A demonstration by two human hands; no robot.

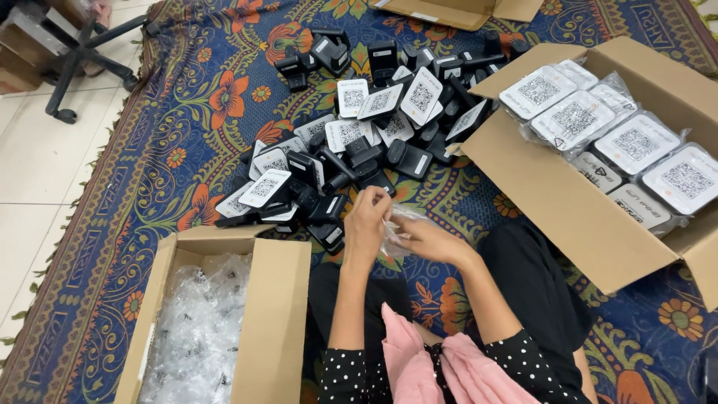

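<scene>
My left hand and my right hand meet over my lap, both pinching a small clear plastic bag. The bag is crumpled and see-through; I cannot tell if anything is inside it. Just beyond my hands lies a heap of small black devices with white square code-printed faces, spread on the patterned rug. The nearest device lies a short way left of my left hand.
An open cardboard box of clear plastic bags stands at my left. A larger open box at my right holds bagged devices. Another flat carton lies at the far edge. An office chair base stands on the tiled floor, upper left.
</scene>
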